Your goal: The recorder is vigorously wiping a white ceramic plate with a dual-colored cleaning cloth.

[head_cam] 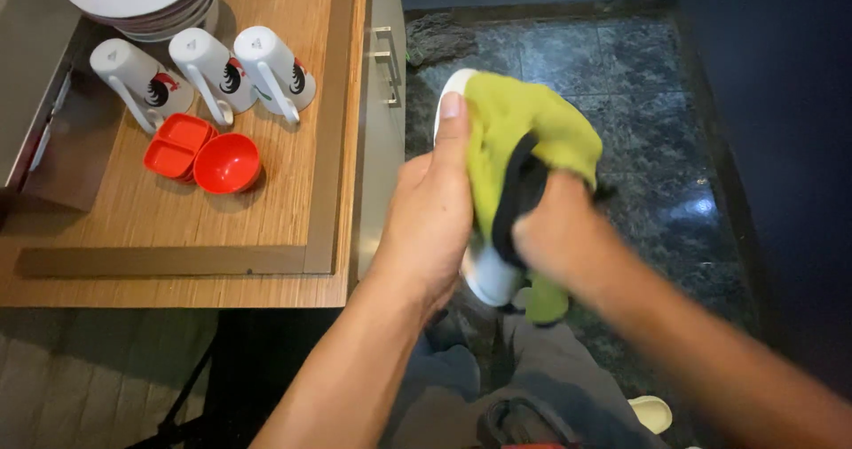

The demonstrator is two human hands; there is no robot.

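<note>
A person's left hand [432,223] clamps its grip on a white mug [486,276], thumb up along the rim, w/ the mug held in mid-air over a dark green marbled floor [657,147], just right of the desk [293,192] edge. The right hand [561,240], blurred, is closed on a yellow-green cloth [524,125] w/ a dark strip, pressed over and around the mug; most of the mug is hidden by cloth, only rim and base show. Cloth's lower end hangs below the mug.

Left of the hands, the wooden desk carries three white mugs [217,72] lying tilted in a row, handles toward the camera, each w/ a dark-and-red bird print. Just below them: a red two-part dish [176,145] touching a red round bowl [227,163]. At the far corner sits a stack of white plates [142,1], partly out of frame. A grey cabinet front w/ metal handle [384,63] drops from the desk's right edge. Bottom of frame: the person's grey trousers [550,369] and a pale slipper [654,412].
</note>
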